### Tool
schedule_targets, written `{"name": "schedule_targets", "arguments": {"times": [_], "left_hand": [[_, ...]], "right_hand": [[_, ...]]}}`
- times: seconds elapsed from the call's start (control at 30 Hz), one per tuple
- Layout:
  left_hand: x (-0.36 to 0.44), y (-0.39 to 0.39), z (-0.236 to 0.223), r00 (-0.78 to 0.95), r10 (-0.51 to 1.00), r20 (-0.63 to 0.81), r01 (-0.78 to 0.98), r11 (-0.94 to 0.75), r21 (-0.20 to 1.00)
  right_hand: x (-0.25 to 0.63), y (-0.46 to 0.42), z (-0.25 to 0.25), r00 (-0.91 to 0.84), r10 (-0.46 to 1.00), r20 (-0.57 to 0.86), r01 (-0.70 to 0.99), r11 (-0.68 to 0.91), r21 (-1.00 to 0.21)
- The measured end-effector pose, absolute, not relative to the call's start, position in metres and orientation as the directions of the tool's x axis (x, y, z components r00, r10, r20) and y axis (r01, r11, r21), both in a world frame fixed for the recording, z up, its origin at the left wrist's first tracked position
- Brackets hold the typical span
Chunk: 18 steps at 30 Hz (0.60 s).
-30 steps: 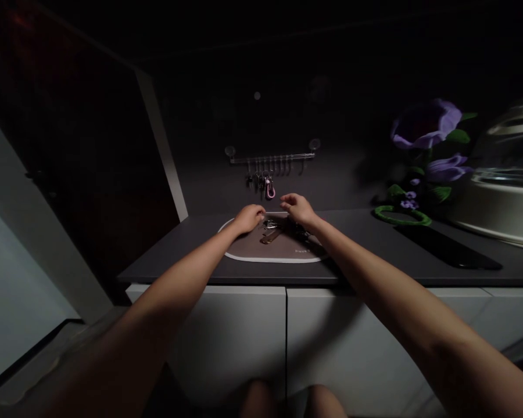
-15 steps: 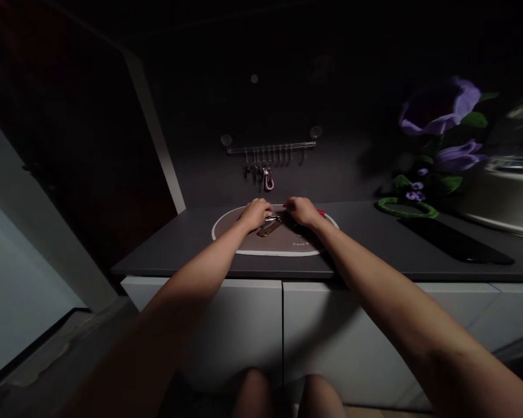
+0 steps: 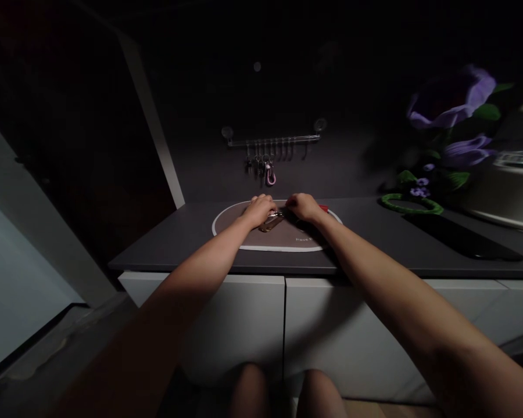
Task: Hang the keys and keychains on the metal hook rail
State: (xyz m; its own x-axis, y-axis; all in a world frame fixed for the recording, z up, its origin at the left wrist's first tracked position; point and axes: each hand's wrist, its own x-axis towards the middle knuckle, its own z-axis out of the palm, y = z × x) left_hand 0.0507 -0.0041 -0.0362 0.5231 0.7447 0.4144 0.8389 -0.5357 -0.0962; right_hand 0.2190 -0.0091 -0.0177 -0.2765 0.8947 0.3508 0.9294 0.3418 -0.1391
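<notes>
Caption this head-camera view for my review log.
Left hand and right hand over keys on an oval mat, dark countertop.

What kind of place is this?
It looks like a room in someone's home, maybe a kitchen or near the front door. Keys hang from a wall rail, an oval mat lies on a dark counter, and white cupboards sit below.

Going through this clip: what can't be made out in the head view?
Head view:
Metal items on the mat: partly covered by the left hand and right hand, so their shape and any grip are hidden.
Red item: mostly behind the right wrist; kind unclear.
Keys on the rail: too small and dark to tell apart.
Metal appliance: cut off by the right edge.
</notes>
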Motion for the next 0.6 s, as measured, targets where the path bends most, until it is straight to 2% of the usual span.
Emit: {"name": "schedule_targets", "arguments": {"times": [0.6], "left_hand": [[0.035,-0.019,-0.020,0.508,0.673,0.537,0.835,-0.537,-0.118]], "right_hand": [[0.220,-0.012,-0.016,-0.240,0.898,0.368,0.913,0.337,-0.228]]}}
